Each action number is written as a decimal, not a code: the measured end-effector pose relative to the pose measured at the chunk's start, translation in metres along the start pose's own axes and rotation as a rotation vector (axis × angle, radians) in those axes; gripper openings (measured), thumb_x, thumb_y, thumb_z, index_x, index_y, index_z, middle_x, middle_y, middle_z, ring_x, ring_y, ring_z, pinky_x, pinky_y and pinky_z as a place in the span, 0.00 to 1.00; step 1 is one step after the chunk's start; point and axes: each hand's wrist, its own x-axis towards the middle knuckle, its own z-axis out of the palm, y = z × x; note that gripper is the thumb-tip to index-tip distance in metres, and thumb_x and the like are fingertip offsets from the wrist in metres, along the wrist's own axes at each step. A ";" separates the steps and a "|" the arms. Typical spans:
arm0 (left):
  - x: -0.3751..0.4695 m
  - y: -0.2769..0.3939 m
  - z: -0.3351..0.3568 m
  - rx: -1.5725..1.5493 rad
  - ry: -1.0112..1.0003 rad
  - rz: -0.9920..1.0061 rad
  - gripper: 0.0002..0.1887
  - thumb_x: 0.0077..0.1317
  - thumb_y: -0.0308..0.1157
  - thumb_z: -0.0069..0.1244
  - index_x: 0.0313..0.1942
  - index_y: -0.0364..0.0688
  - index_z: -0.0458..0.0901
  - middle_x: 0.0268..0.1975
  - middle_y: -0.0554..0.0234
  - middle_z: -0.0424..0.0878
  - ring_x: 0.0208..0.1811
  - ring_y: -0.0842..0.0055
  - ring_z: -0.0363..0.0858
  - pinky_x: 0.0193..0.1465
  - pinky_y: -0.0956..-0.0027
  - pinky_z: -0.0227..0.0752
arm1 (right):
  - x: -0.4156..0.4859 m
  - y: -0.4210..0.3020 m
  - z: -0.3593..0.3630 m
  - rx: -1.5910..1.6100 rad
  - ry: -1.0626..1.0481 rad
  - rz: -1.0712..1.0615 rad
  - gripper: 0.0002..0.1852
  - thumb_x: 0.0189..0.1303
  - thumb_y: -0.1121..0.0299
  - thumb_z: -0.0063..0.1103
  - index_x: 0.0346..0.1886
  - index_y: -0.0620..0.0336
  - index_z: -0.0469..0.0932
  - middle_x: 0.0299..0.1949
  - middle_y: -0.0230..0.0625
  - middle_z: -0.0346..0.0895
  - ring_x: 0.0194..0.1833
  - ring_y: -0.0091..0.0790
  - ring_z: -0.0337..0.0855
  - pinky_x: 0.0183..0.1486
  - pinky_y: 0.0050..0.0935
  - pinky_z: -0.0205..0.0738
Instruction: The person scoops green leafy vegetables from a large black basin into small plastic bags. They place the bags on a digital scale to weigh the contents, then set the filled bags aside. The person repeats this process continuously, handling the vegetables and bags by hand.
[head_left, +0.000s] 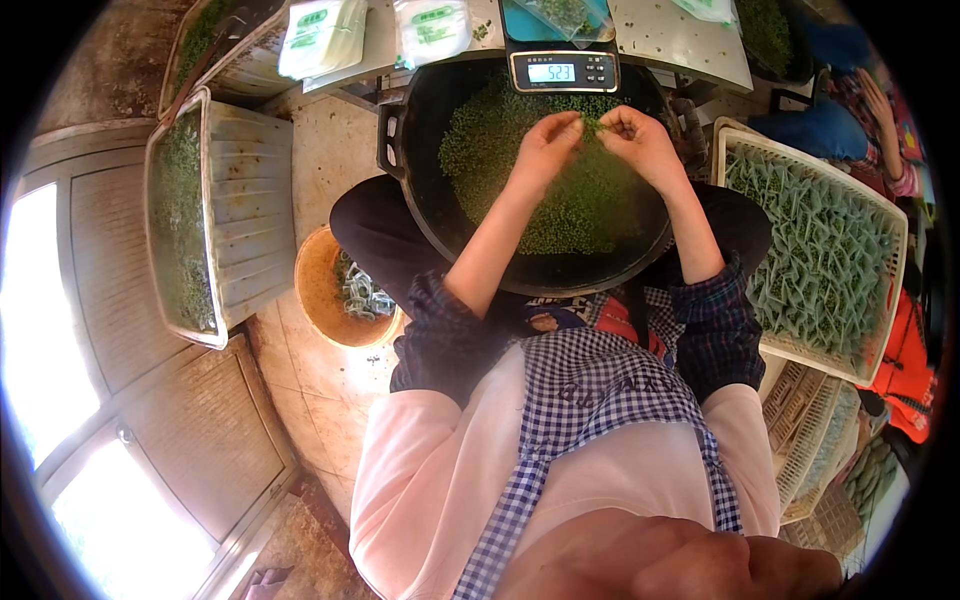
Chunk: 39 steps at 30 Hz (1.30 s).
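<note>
A wide black pan (465, 259) with side handles rests across the lap, holding a broad layer of small green berries (574, 225). Above it, my left hand (551, 142) and my right hand (637, 141) are close together, thumbs and fingertips pinched. A small green sprig (592, 124) shows between the fingertips of both hands; its finer detail is too small to make out. Just beyond the hands stands a digital scale (517, 81) with a lit display. On its blue platform lies a clear plastic bag of berries (568, 16).
Flat printed plastic bags (322, 37) lie on the table (637, 49). Left are a tall tub of greens (247, 210) and an orange bucket (311, 292). At right, a cream crate (817, 367) holds many filled bags (810, 255). Another person's hand (874, 97) shows beyond.
</note>
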 end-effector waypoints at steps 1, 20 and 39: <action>0.001 -0.003 0.001 -0.043 -0.008 0.004 0.18 0.67 0.37 0.48 0.51 0.35 0.73 0.40 0.64 0.79 0.42 0.78 0.78 0.43 0.72 0.74 | 0.000 -0.002 0.002 0.029 -0.022 -0.016 0.09 0.56 0.72 0.61 0.39 0.64 0.78 0.31 0.28 0.78 0.30 0.18 0.75 0.33 0.19 0.69; 0.004 -0.003 -0.009 0.039 -0.115 0.083 0.16 0.63 0.27 0.53 0.50 0.35 0.77 0.46 0.58 0.81 0.45 0.78 0.78 0.48 0.73 0.73 | -0.006 -0.005 0.006 0.331 -0.069 0.089 0.14 0.65 0.68 0.53 0.51 0.62 0.73 0.38 0.34 0.80 0.35 0.22 0.78 0.37 0.22 0.72; -0.005 -0.008 -0.013 -0.036 0.018 0.028 0.11 0.65 0.27 0.50 0.47 0.35 0.79 0.40 0.63 0.82 0.37 0.82 0.79 0.43 0.77 0.74 | 0.073 -0.007 -0.006 0.113 0.391 -0.109 0.11 0.59 0.72 0.60 0.42 0.68 0.73 0.34 0.37 0.78 0.34 0.25 0.81 0.36 0.24 0.76</action>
